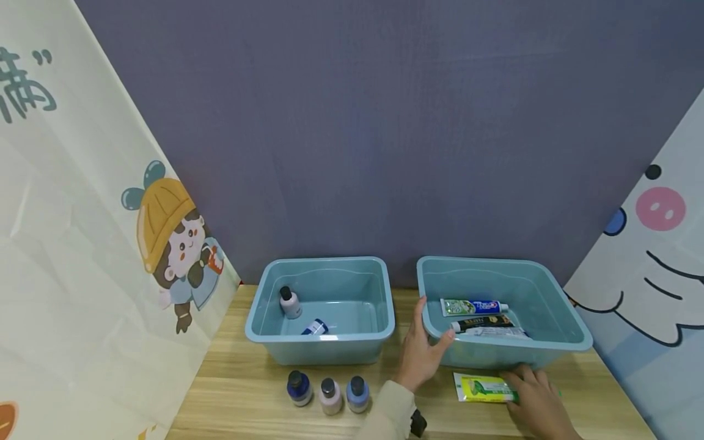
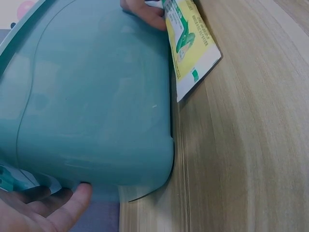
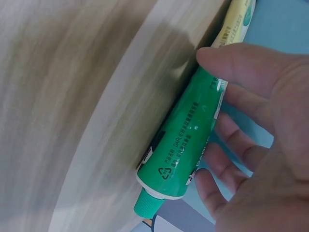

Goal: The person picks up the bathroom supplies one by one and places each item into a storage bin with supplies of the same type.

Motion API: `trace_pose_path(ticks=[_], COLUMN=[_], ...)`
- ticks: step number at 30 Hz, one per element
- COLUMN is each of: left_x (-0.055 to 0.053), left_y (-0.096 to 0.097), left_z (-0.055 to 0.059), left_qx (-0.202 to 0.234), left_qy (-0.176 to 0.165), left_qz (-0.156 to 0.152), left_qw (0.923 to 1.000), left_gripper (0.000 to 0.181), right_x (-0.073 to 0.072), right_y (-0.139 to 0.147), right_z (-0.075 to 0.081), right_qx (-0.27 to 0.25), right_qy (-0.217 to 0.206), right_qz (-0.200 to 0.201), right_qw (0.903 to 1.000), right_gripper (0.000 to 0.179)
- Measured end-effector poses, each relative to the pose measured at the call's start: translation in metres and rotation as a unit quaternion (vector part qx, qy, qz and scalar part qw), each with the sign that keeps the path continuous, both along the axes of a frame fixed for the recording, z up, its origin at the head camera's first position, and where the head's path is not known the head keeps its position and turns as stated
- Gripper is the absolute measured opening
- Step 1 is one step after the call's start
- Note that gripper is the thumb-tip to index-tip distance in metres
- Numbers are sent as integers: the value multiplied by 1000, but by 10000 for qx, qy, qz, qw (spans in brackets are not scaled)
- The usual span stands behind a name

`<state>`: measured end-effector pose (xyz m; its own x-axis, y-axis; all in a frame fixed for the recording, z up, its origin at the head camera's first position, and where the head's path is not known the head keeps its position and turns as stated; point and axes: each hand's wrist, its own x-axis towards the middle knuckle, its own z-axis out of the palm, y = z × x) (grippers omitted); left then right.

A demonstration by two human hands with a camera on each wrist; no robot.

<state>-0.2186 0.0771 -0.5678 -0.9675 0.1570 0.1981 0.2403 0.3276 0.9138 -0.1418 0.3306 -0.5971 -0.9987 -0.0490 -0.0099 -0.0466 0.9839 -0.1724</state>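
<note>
My left hand (image 1: 431,345) grips the front left corner of the right teal bin (image 1: 572,342), thumb over the rim. In the left wrist view the thumb (image 2: 65,210) sits under that bin's (image 2: 96,96) rim. Three toothpaste tubes (image 1: 474,306) lie inside the bin. My right hand (image 1: 522,382) holds a yellow-green toothpaste tube (image 1: 481,388) that lies on the table in front of the bin. In the right wrist view the tube (image 3: 186,145) is between thumb and curled fingers (image 3: 227,130).
A second teal bin (image 1: 264,333) stands to the left with two small bottles (image 1: 289,302) in it. Three small bottles (image 1: 329,394) stand in a row in front of it. Printed cloth panels close off both sides; a purple wall stands behind.
</note>
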Motion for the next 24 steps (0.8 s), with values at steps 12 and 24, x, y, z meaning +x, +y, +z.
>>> trace_pose_path(ticks=[12,24], left_x=[1,1], left_y=[0,0], left_z=[4,2], left_qx=[19,75], left_qy=[11,44], left_qz=[-24,-5], left_qw=[10000,10000], left_gripper=[86,86], right_x=[-8,-13], right_y=[0,1], right_z=[1,5], right_qx=[113,-132], right_qy=[-131,-638], right_qz=[208,221], right_qw=[9996,9976], right_gripper=[42,46])
